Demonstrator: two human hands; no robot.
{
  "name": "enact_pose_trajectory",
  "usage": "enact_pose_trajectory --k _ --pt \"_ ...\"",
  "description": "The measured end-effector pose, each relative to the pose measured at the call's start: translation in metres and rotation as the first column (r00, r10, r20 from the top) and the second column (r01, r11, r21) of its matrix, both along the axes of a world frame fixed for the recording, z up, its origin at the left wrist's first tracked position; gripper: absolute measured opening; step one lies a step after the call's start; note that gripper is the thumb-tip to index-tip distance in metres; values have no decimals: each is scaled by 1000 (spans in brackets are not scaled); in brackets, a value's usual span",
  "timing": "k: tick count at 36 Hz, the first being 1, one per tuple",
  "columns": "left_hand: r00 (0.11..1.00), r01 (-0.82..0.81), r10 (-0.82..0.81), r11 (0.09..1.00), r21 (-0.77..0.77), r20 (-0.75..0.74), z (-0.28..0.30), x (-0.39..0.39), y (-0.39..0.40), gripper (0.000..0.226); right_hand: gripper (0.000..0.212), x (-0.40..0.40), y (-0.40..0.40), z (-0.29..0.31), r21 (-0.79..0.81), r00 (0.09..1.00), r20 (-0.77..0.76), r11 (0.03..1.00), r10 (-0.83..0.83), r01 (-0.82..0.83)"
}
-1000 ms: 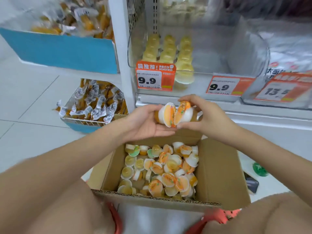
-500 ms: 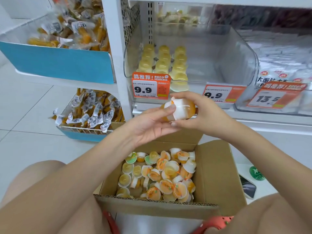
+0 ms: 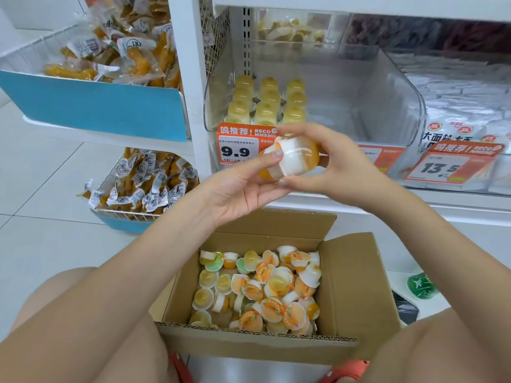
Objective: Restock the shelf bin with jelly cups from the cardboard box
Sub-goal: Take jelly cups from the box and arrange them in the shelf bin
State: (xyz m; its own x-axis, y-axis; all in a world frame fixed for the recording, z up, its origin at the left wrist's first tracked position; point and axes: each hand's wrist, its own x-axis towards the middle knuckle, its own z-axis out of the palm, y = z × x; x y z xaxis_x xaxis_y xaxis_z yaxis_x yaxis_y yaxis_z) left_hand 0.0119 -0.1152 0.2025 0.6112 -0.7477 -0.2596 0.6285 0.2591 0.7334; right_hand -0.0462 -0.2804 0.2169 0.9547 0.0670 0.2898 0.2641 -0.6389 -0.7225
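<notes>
Orange jelly cups [image 3: 294, 158] pressed together lid to lid are held between both hands, just in front of the clear shelf bin [image 3: 387, 106]. My left hand [image 3: 240, 186] grips them from the left with thumb on top. My right hand [image 3: 331, 164] curls round them from the right. The bin holds three short rows of yellow jelly cups [image 3: 266, 102] at its left side; its right part is bare. Below my arms the open cardboard box [image 3: 354, 286] holds several loose jelly cups [image 3: 262, 288].
An orange 9.9 price tag [image 3: 239, 146] hangs on the bin's front. Left of the white shelf post [image 3: 188, 78] are a blue-fronted bin [image 3: 91, 103] and a wire basket [image 3: 138, 189] of wrapped snacks. A green object [image 3: 421, 284] and a dark phone lie on the floor right of the box.
The cups, held apart with lids showing a second ago, are now pressed together. Both hands have risen a little toward the bin.
</notes>
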Motion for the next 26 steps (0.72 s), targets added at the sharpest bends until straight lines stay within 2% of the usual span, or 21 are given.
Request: enact_pose_trajectory --k 2,4,6,8,10,12,15,17,22,26 --pt "983 32 -49 995 97 175 7 2 1 44 59 6 -6 7 63 997 34 996 -64 61" --pt "904 15 -123 966 257 410 13 3 4 56 55 13 -19 18 89 979 106 983 -172 163" --pt "821 -72 -170 916 396 544 12 6 8 54 50 23 -35 32 113 943 144 952 -299 284" --pt "706 -230 -218 830 509 674 6 14 11 42 51 38 -55 44 44 904 121 912 -411 409" --pt "573 -383 -288 733 562 767 -2 24 12 32 57 59 -75 51 -114 876 56 869 -478 482" --pt "529 -427 -341 685 590 778 -6 33 12 31 54 82 -89 50 -258 863 -37 839 -505 479" --pt "540 -379 -403 667 641 739 -9 42 12 34 30 116 -101 39 -399 835 -186 817 -518 417" --pt "536 -384 -408 662 643 739 -11 47 14 34 25 136 -107 29 -469 816 -241 799 -526 377" --pt "440 -472 -440 628 618 783 -18 60 22 31 42 179 -125 1 -539 790 -209 742 -576 399" --pt "444 -445 -417 666 599 793 -22 65 26 31 66 198 -143 -21 -505 796 -162 742 -583 441"
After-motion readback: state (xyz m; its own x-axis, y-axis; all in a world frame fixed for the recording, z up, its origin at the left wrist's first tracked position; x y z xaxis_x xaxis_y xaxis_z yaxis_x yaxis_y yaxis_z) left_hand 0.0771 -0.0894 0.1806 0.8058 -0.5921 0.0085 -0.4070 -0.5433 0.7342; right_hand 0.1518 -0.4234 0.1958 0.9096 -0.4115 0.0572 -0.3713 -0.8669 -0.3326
